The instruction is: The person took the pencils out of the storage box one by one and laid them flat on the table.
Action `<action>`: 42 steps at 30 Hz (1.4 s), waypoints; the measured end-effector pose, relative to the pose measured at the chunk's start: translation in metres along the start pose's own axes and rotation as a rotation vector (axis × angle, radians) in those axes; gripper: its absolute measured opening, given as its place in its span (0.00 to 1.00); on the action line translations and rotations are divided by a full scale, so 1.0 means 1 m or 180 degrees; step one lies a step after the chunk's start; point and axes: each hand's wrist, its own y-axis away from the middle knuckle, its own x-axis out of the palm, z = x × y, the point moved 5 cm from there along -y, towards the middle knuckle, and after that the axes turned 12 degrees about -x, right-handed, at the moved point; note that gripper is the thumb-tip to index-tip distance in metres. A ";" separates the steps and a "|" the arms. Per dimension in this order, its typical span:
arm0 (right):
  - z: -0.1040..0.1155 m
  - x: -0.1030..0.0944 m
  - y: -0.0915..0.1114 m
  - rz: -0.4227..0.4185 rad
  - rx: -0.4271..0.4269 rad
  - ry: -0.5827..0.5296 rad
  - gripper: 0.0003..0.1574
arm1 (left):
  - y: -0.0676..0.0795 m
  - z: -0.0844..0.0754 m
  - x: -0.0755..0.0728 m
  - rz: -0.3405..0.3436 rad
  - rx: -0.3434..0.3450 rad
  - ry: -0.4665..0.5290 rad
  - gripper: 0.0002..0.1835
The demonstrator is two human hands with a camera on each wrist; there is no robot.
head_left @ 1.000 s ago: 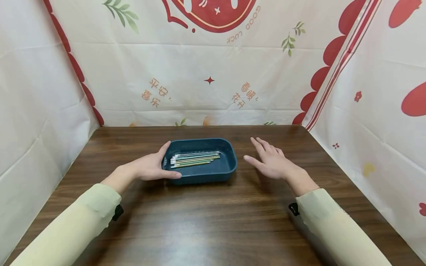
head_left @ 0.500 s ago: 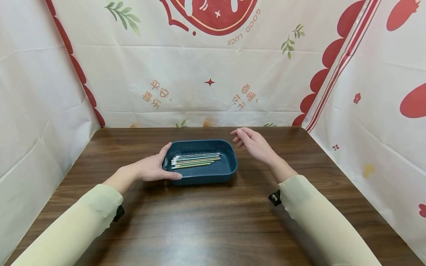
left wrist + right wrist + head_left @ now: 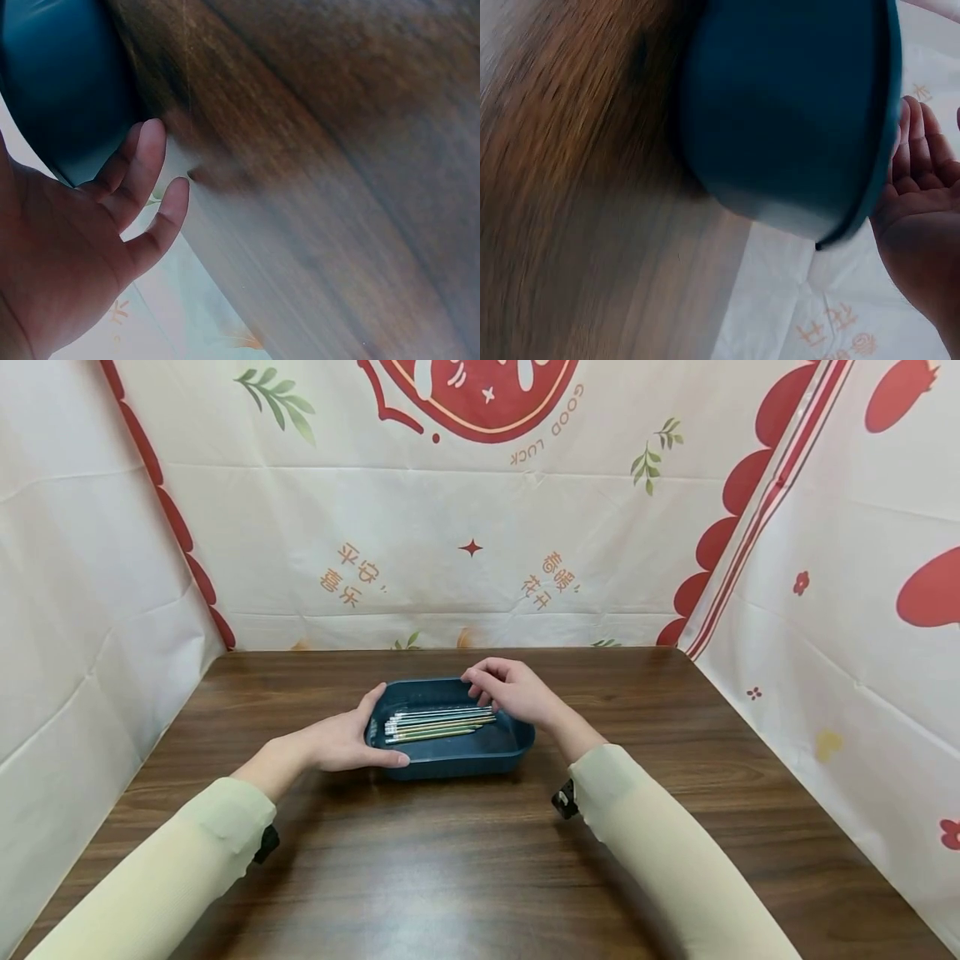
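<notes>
A dark blue rectangular plastic box (image 3: 465,767) stands on the table. In it lies a row of several slim pencils (image 3: 435,727), white ends toward the left. My left hand (image 3: 337,742) holds the box's left end, thumb along the front rim and a finger at the back corner. The left wrist view shows that hand (image 3: 82,232) with bent fingers beside the box wall. Above the box's right end hovers my right hand (image 3: 513,692), fingers loosely bent over the pencils' tips, with nothing seen in them. In the right wrist view, the box wall (image 3: 780,112) partly covers that hand's fingertips (image 3: 906,112).
The brown wood table (image 3: 420,860) extends in front of the box and to both sides. A white printed cloth (image 3: 465,502) hangs behind the table's far edge and along its sides. Each wrist carries a small black device, such as the right one (image 3: 565,799).
My right hand has moved left from beside the box to over its right end, its fingers going from spread to loosely bent. The left hand and the box have stayed in place.
</notes>
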 end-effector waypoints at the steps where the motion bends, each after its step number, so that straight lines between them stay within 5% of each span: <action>1: 0.000 0.002 -0.002 0.0014 -0.0007 -0.0014 0.24 | 0.000 0.000 0.000 -0.0001 0.0001 0.0002 0.77; 11: -0.018 0.021 -0.008 0.0139 0.0016 0.0033 0.21 | -0.001 0.001 0.001 -0.0008 0.0018 0.0000 0.77; 31: -0.028 0.045 -0.006 0.0935 -0.0011 0.1149 0.15 | 0.000 -0.001 0.001 0.0049 0.0003 0.0013 0.76; 42: -0.031 0.050 -0.006 0.1200 0.0006 0.1294 0.13 | -0.001 0.000 0.002 0.0045 0.0013 0.0036 0.76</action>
